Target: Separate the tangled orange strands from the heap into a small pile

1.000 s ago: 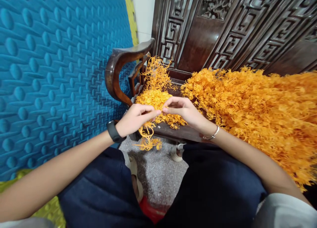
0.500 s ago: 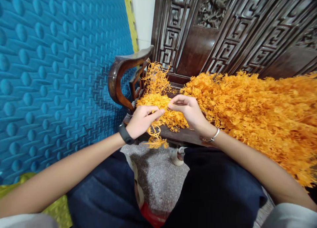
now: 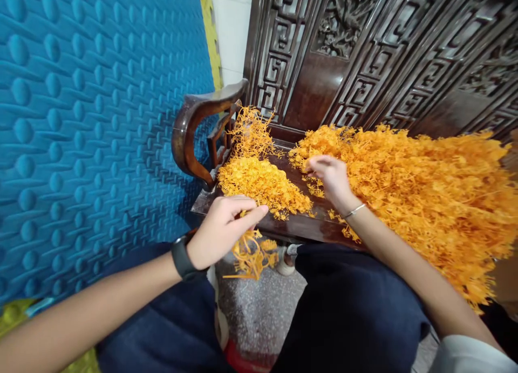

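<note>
My left hand (image 3: 226,224) is closed on an orange plastic sprig (image 3: 253,254), whose branching stems hang below the fingers over the floor. Thumb and index finger of that hand lie together in front of a small heap of yellow-orange plastic florets (image 3: 263,184) on the wooden bench seat (image 3: 297,224). My right hand (image 3: 329,178) is at the near-left edge of a large pile of orange plastic sprigs (image 3: 421,189). Its fingers are curled in with the tips close together; what they hold, if anything, I cannot make out.
Bare, tangled orange stems (image 3: 251,130) lie in the bench corner beside the curved wooden armrest (image 3: 184,130). A carved dark wood backrest (image 3: 319,87) rises behind. Blue textured foam matting (image 3: 89,130) is at the left. My knees flank the speckled floor (image 3: 259,303).
The hands, earlier together over the small floret heap, have parted. My left hand came lower and nearer with the sprig; my right hand moved right to the large pile.
</note>
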Motion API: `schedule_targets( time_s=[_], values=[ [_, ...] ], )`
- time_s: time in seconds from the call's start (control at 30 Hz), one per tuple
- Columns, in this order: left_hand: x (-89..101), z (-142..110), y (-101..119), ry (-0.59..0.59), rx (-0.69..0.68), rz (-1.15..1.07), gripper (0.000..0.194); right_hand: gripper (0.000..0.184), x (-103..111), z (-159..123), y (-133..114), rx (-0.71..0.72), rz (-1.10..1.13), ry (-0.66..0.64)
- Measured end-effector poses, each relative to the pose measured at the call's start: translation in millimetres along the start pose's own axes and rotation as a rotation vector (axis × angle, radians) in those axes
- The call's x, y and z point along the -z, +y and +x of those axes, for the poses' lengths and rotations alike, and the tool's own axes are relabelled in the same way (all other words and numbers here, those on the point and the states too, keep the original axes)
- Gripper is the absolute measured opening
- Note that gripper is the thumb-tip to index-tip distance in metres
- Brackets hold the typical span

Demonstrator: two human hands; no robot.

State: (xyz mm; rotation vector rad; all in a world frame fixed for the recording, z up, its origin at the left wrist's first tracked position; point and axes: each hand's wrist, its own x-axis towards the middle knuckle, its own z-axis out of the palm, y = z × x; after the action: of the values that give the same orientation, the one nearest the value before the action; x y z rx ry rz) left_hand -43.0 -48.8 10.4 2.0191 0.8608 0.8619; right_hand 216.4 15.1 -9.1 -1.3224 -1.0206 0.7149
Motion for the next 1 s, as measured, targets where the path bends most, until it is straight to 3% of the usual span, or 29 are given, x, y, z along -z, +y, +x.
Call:
schedule_targets(
  time_s=[0.13, 0.23, 0.47, 0.7, 1.0],
  values=[
    [3.3, 2.4, -20.9, -0.277, 0.050, 0.045, 0.039, 0.019, 9.1, 6.8, 45.0, -0.066, -0.229, -0.160],
    [3.3, 9.6, -32.6, -0.379, 0.056, 0.079, 0.040, 0.027, 9.4, 10.0, 61.3, -0.064, -0.285, -0.203],
    [3.5, 14.1, -24.6, -0.328, 0.003, 0.073, 0.042, 0.020, 0.4, 10.9, 63.0, 0.165, -0.417, -0.333],
    [5.8, 16.8, -25.9, -0.313, 0.121, -0.123, 0.028, 0.010, -14.2, 9.6, 61.7, 0.302, -0.607, -0.274],
    [11.2, 16.7, -33.7, -0.292, 0.125, -0.170, 0.013, 0.019, -20.0, 12.3, 57.0, 0.327, -0.759, -0.209]
  ],
)
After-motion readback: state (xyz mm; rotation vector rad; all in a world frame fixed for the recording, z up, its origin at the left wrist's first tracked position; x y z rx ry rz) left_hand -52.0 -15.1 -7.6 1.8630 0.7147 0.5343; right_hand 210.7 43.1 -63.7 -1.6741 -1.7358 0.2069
